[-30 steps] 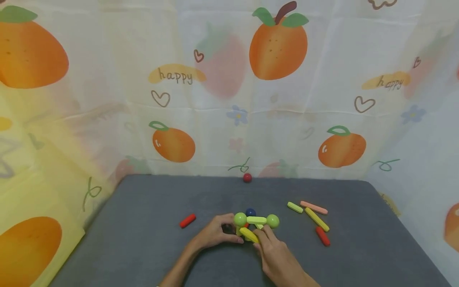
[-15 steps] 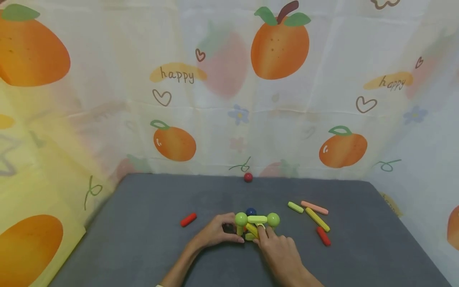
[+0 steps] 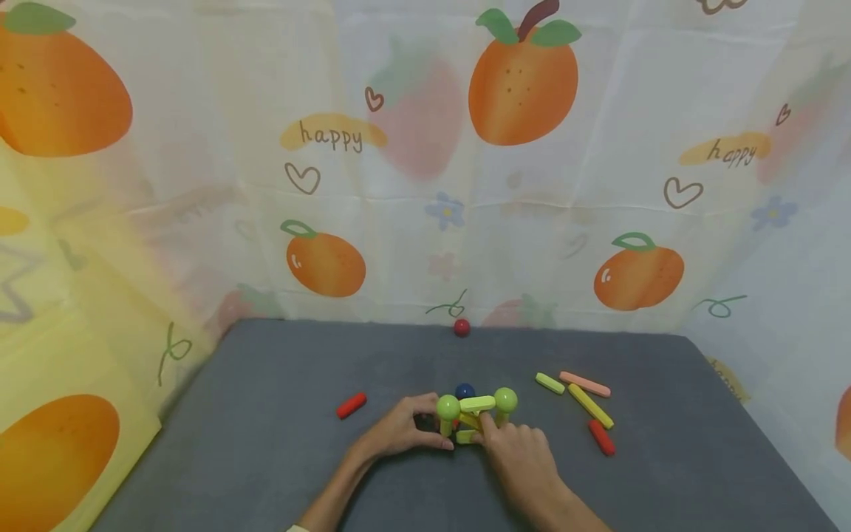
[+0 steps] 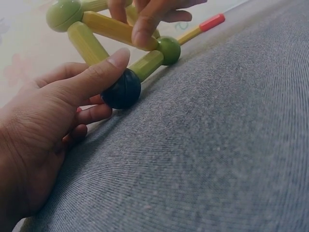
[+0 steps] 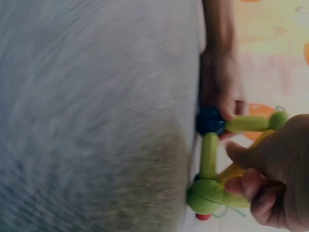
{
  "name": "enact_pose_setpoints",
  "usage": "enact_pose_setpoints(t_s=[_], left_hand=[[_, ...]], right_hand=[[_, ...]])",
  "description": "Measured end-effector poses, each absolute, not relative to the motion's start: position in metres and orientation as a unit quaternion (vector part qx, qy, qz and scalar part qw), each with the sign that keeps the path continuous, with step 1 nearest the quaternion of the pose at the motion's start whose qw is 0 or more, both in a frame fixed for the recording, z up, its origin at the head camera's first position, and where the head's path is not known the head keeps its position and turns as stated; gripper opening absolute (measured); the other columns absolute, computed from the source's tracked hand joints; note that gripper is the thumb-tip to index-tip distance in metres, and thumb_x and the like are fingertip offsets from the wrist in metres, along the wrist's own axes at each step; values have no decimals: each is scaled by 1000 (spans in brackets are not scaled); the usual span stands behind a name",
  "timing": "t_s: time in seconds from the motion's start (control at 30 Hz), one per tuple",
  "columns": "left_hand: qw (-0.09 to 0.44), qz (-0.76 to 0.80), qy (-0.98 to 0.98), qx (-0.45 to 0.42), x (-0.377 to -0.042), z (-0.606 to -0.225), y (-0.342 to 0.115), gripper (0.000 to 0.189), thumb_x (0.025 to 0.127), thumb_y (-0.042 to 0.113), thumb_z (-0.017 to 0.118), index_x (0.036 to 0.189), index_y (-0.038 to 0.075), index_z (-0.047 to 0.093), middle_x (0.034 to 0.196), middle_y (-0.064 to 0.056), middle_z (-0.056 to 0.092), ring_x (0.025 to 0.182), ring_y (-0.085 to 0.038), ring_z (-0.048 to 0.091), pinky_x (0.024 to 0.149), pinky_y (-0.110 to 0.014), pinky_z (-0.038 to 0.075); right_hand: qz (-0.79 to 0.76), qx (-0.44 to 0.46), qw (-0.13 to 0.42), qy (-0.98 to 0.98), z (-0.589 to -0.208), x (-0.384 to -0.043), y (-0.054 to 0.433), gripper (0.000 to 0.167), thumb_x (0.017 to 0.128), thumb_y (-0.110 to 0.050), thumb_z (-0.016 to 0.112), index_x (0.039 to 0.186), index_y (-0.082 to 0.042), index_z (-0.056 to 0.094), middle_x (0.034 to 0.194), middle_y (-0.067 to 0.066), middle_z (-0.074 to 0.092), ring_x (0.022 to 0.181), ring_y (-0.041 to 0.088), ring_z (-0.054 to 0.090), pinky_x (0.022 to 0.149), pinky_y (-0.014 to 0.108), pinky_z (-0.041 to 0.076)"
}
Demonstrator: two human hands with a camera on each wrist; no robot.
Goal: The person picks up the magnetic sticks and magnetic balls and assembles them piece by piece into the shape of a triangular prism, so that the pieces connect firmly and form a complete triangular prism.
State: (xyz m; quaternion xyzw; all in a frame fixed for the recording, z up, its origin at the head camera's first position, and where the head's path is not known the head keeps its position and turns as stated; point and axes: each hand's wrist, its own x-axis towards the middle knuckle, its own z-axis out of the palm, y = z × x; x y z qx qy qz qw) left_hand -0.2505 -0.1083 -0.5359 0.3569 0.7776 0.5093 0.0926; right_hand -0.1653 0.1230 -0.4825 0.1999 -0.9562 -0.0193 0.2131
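A frame of balls and rods stands on the grey table before me. Its top corners are a left green ball (image 3: 448, 407) and a right green ball (image 3: 506, 400), joined by a pale green rod (image 3: 477, 404). My left hand (image 3: 402, 428) grips the lower left corner, thumb over a dark blue ball (image 4: 121, 89) in the left wrist view. With thumb and fingers my right hand (image 3: 521, 465) pinches a yellow rod (image 4: 113, 29). That rod slants across the front face, from the upper left green ball to the lower right green ball (image 4: 169, 50).
Left of the frame lies a red rod (image 3: 351, 406). To its right are a short pale green rod (image 3: 549, 383), a pink rod (image 3: 585, 384), a long yellow rod (image 3: 590, 406) and another red rod (image 3: 601, 437). A red ball (image 3: 462, 327) sits at the table's back edge.
The yellow rod has gone from in front of the frame into a slant across its front face, carried by my right hand. My left hand keeps its place at the corner.
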Motion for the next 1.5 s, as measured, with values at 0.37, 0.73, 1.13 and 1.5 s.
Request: enact_pose_setpoints(t_s=[0.37,0.73,1.13,1.5], left_hand=[[25,521,787,330,-253,-538,-106,22,89,27,84,98,18,67,73,-2,49,64,2,40,63,-18,40],[31,440,841,314,-246,-537,-102,62,83,43,89,132,22,58,127,4,69,111,-9,64,94,-35,53],[-34,483,833,268,-252,-539,-97,32,92,32,81,120,18,72,111,1,75,100,-6,65,92,-27,53],[-36,483,839,246,-269,-538,-80,16,96,27,77,107,16,73,107,-2,76,96,-8,66,87,-27,54]], right_hand=[[230,144,119,-955,-474,-175,163,47,78,-28,93,89,-14,50,65,-7,43,50,2,34,47,20,28],[338,299,-156,-879,-511,-203,173,51,92,-36,81,127,-7,57,79,-10,64,65,-2,57,57,22,48],[301,181,-105,-930,-440,-212,158,29,93,-24,81,75,-11,61,64,-5,51,55,8,44,53,23,34],[345,188,-140,-909,-463,-268,177,26,91,-24,81,86,-1,71,68,-1,58,61,11,50,58,26,42]])
